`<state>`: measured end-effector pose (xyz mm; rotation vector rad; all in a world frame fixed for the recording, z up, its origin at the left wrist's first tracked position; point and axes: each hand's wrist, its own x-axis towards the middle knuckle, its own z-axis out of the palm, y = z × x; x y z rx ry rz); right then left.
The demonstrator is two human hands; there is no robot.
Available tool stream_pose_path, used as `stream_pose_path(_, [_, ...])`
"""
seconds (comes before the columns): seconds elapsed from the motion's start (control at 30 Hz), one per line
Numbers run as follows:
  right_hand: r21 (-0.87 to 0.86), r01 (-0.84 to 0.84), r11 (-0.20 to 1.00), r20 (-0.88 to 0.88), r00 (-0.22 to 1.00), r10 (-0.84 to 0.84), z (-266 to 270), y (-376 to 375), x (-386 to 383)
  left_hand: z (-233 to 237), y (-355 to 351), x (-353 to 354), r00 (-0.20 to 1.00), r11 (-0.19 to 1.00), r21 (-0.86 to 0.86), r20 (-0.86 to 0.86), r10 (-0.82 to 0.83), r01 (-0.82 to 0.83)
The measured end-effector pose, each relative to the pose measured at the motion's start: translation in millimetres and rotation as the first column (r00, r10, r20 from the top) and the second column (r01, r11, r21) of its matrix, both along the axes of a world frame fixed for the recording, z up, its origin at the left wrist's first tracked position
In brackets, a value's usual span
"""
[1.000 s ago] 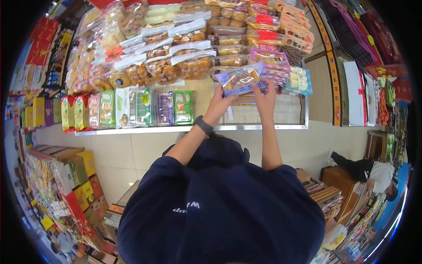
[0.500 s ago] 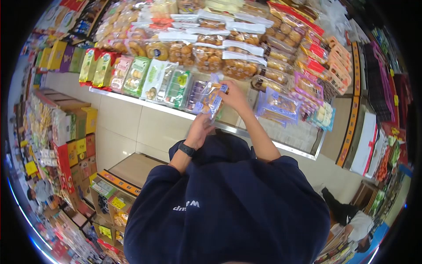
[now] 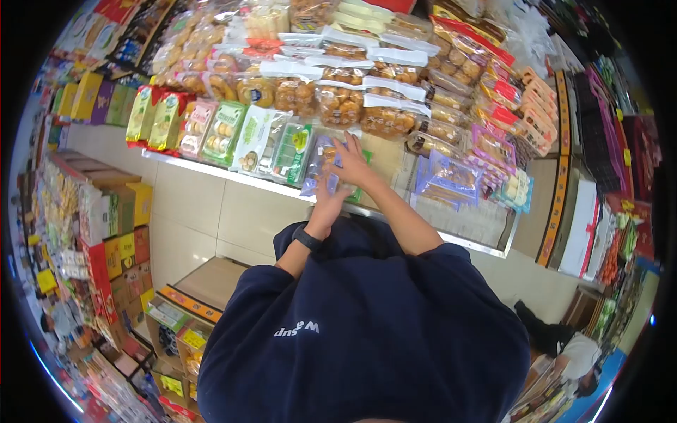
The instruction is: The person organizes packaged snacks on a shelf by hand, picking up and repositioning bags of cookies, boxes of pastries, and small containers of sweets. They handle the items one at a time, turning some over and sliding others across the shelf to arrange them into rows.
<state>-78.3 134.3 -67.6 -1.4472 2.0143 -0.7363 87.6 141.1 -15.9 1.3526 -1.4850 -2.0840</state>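
Observation:
A clear pastry package with purple print (image 3: pixel 315 169) lies at the front of the display table, right of a green-trimmed package (image 3: pixel 292 151). My right hand (image 3: pixel 355 168) reaches over it from the right, fingers spread, with fingertips on its right side. At its near end is my left hand (image 3: pixel 331 203), a dark watch on the wrist; its fingers touch the wrapper and the thumb stands apart. Green edges of another item show beside and beneath my right hand, mostly hidden.
Behind are rows of bagged pastries (image 3: pixel 338 106). Purple-wrapped packs (image 3: pixel 449 176) lie to the right. Red-and-green packs (image 3: pixel 167 118) stand at the left end. The metal table edge (image 3: pixel 233 176) runs in front of me. A wooden-topped shelf unit (image 3: pixel 218 282) is at lower left.
Both hands have shifted; my right hand moved left and down with fingers now spread. The purple pastry package went from being held up at an angle to lying beside the green-trimmed one.

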Motion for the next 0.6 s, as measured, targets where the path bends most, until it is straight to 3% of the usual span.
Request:
stream_pose_path(0.1, [-0.174,0.128,0.976,0.008,0.992,-0.129,11,23,-13,15,4,-10,0.919,0.842,-0.436,0.359,-0.162,0.319])
stream_pose_path(0.2, [-0.311,0.327,0.892,0.002,0.939,-0.343,41,66,-35,35,-3,-18,0.845,0.498,-0.694,0.504,-0.18,0.52])
stream_pose_path(0.23, [-0.352,0.394,0.849,0.009,0.909,-0.418,52,86,-46,30,-7,-20,0.839,0.447,-0.716,0.51,-0.189,0.536])
stream_pose_path(0.3, [-0.468,0.496,0.731,-0.174,0.759,-0.627,71,129,-65,15,-22,-25,0.825,0.342,-0.752,0.528,-0.199,0.564])
stream_pose_path(0.37, [-0.498,0.636,0.589,-0.333,0.487,-0.807,82,168,-83,2,-34,-31,0.819,0.268,-0.774,0.536,-0.203,0.573])
stream_pose_path(0.43, [-0.404,0.86,0.312,-0.213,0.243,-0.946,59,208,-107,-16,-41,-30,0.808,0.202,-0.784,0.553,-0.202,0.587])
stream_pose_path(0.47, [-0.268,0.95,0.158,0.041,0.175,-0.984,48,223,-112,-29,-44,-28,0.801,0.175,-0.783,0.566,-0.198,0.597])
stream_pose_path(0.53, [0.103,0.993,-0.054,0.485,-0.097,-0.869,42,239,-117,-33,-47,-31,0.792,0.139,-0.783,0.581,-0.187,0.607])
stream_pose_path(0.6, [0.292,0.95,0.113,0.649,-0.11,-0.753,41,250,-113,-35,-45,-31,0.788,0.127,-0.779,0.592,-0.171,0.613])
